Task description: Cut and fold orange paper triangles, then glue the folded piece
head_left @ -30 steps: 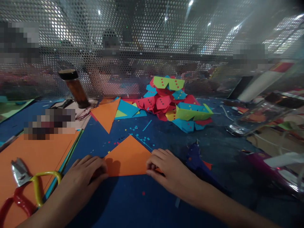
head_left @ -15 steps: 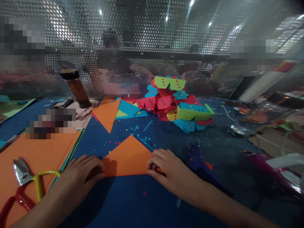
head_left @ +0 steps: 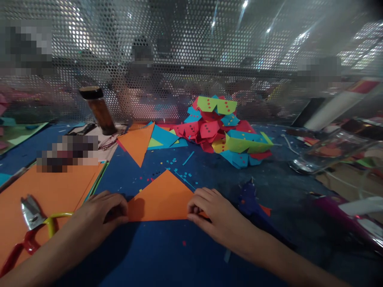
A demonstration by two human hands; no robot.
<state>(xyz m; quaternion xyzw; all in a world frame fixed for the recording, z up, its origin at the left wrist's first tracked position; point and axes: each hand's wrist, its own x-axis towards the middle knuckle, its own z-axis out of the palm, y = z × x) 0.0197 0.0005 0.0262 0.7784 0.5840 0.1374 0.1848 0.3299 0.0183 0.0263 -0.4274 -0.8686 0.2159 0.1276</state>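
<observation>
An orange paper triangle lies on the blue table in front of me, its long folded edge towards me and its point away. My left hand has its curled fingers and thumb closed on the left corner. My right hand pinches the right corner in the same way, and a bit of orange shows below its fingers. Both corners are partly hidden by the fingers. By my left forearm, scissors with red and yellow handles rest on a stack of orange sheets.
Folded orange and blue triangles lie behind, beside a pile of coloured cut paper pieces. A brown jar stands at back left. A dark blue tool, a purple object and a clear bottle are on the right.
The view has shifted slightly. My left hand has slid a little outward to the left along the orange paper triangle; my right hand keeps its hold.
</observation>
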